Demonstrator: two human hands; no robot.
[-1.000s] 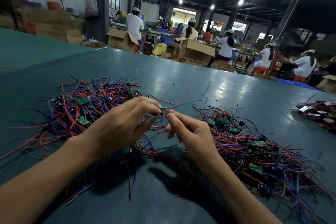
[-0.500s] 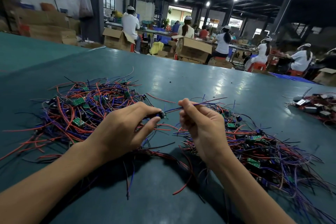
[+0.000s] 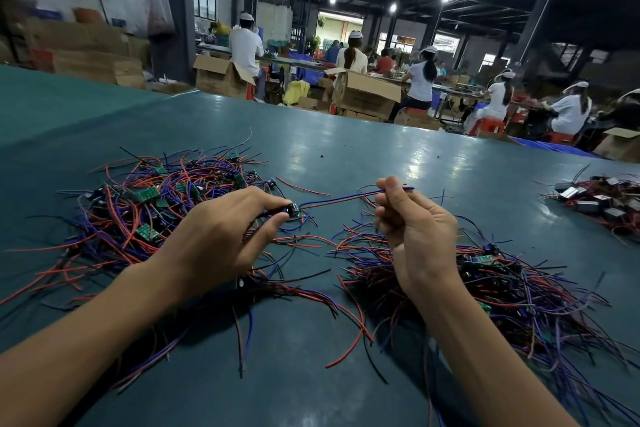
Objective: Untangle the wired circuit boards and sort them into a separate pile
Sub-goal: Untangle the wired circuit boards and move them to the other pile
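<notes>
nearest the camera, loose wire ends [image 3: 346, 350] in red, black and purple trail toward 6 o'clock on the teal desk [image 3: 346, 156]. just past them both hands are up over the gap between two heaps. the left hand [image 3: 221, 239], around 9 o'clock of centre, pinches a small black part [image 3: 293, 210] between thumb and fingertips. the right hand [image 3: 415, 236], around 3 o'clock, is curled into a loose fist and pinches the far end of a blue wire [image 3: 339, 199] up by the thumb. that wire runs pretty much taut from the black part across to the right hand, lifted off the desk. a reddish wire seems to run alongside it, can't tell where it ends.

the tangled heap [image 3: 138, 211] of wired circuit boards sits at 10 o'clock, little green boards poking through red and purple wires. the second heap [image 3: 502, 288] lies at 4 o'clock, under and past the right wrist. further off at 2 o'clock there's a third bunch [image 3: 602, 201] with grey-white blocks, well apart. way back at 12 o'clock: cardboard boxes [image 3: 367, 94] and people [image 3: 246, 45] in white tops, sitting.
</notes>
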